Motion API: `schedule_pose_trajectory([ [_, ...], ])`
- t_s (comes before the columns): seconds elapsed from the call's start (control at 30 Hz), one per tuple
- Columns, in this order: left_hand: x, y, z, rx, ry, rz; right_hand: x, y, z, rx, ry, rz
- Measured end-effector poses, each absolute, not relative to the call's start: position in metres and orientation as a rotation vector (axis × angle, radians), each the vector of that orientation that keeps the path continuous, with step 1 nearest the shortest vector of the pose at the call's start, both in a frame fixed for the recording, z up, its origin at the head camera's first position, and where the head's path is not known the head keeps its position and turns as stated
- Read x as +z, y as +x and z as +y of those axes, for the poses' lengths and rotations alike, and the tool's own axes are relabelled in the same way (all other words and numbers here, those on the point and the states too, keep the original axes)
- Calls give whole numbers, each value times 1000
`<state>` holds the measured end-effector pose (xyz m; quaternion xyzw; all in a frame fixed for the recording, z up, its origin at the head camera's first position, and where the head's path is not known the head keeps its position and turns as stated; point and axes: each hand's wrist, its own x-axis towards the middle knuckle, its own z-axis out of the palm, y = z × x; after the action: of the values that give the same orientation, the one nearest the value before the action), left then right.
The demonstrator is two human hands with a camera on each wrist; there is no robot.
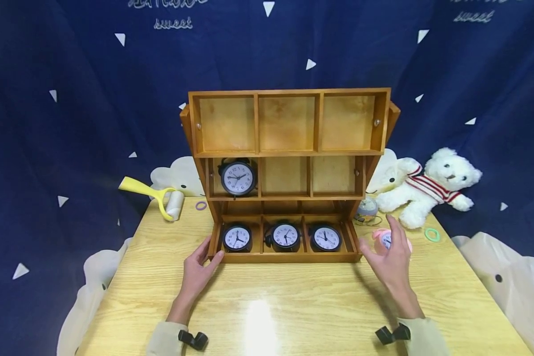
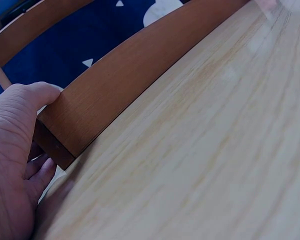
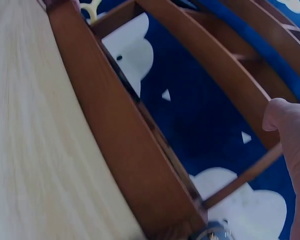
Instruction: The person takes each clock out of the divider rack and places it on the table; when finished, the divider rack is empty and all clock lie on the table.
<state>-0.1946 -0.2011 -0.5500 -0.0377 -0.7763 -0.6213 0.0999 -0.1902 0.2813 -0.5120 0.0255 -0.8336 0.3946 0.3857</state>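
A tiered wooden shelf (image 1: 289, 153) with square compartments stands on the table. Three black alarm clocks, a left one (image 1: 237, 238), a middle one (image 1: 286, 236) and a right one (image 1: 326, 239), lie in its bottom tier. Another black alarm clock (image 1: 238, 178) occupies the middle tier's left compartment. My left hand (image 1: 197, 272) grips the bottom tier's front left corner, thumb over the front board (image 2: 120, 75) and fingers beside the end. Raised by the front right corner, my right hand (image 1: 393, 264) holds nothing, thumb and fingers apart. It partly hides a pink alarm clock (image 1: 384, 240).
Beside the shelf's right side sits a grey alarm clock (image 1: 367, 207). A white teddy bear (image 1: 431, 188) and a green ring (image 1: 432, 235) are farther right. At the back left lie a yellow-handled lint roller (image 1: 174, 205) and a purple ring (image 1: 201, 205). A dark blue curtain (image 1: 93, 99) hangs behind.
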Motion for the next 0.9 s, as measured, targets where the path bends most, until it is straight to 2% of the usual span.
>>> schedule_pose_trajectory([
  [0.9, -550, -194, -201, -1807, -122, -2307, -472, -214, 185, 1083, 545, -2011],
])
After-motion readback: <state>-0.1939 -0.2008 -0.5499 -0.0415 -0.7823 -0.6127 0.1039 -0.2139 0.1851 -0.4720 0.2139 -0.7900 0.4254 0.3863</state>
